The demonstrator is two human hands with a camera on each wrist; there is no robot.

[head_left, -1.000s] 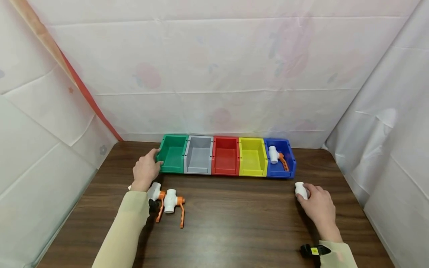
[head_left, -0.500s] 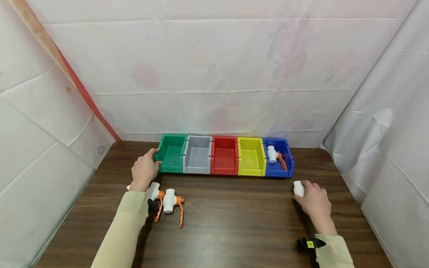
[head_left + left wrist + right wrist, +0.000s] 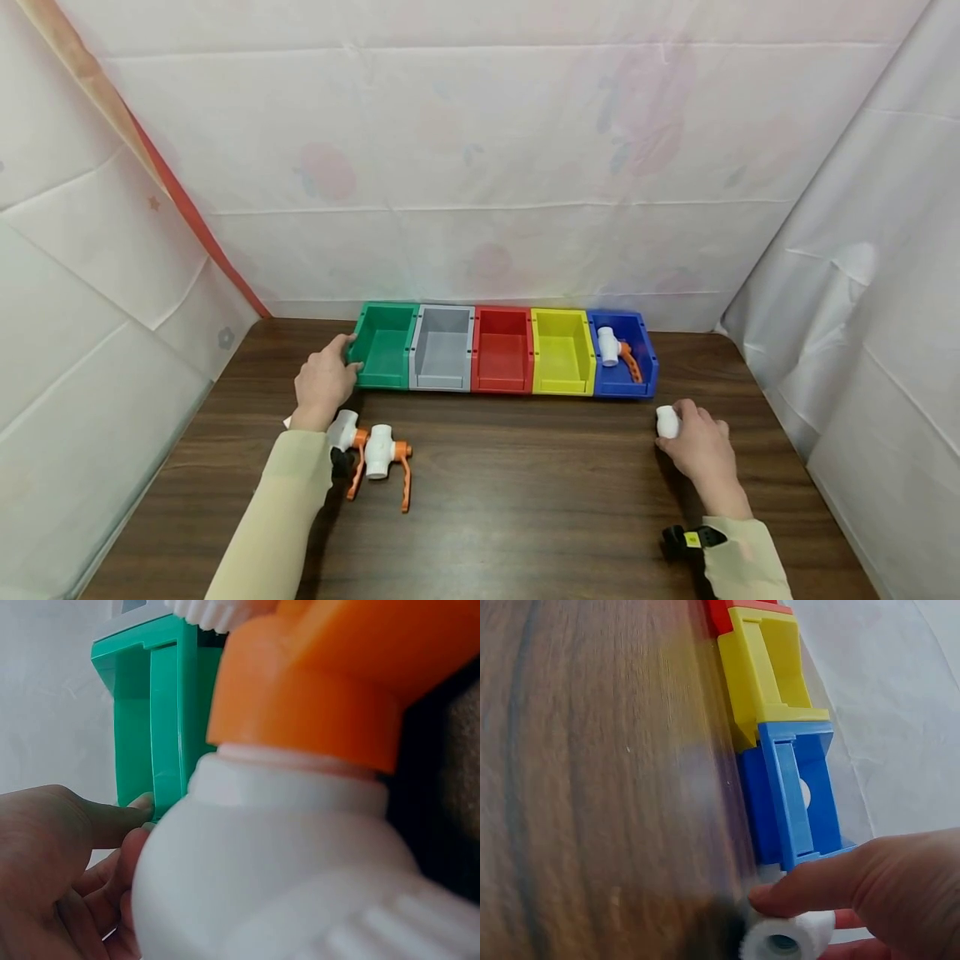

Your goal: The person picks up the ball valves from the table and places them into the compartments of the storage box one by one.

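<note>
My left hand [image 3: 325,383] is at the left end of the bin row, its thumb and fingers pinching the side wall of the green bin [image 3: 166,720]. Close by the left wrist lie two white ball valves with orange handles: one ball valve [image 3: 380,454] in full view, another ball valve [image 3: 345,429] partly behind the wrist. At the right, my right hand [image 3: 705,450] grips a white ball valve [image 3: 667,422] on or just above the table. Its open pipe end shows in the right wrist view; no handle is visible. One more ball valve [image 3: 609,347] lies inside the blue bin [image 3: 626,390].
Between the green and blue bins stand a grey bin [image 3: 442,379], a red bin [image 3: 502,382] and a yellow bin [image 3: 564,385], joined in one row. A white curtain [image 3: 480,167] hangs behind the brown wooden table [image 3: 510,500]. A small white piece [image 3: 287,422] shows beside the left wrist.
The head view has shifted slightly. My right hand, still on the white ball valve, has moved a little forward and left. The left hand stays at the green bin.
</note>
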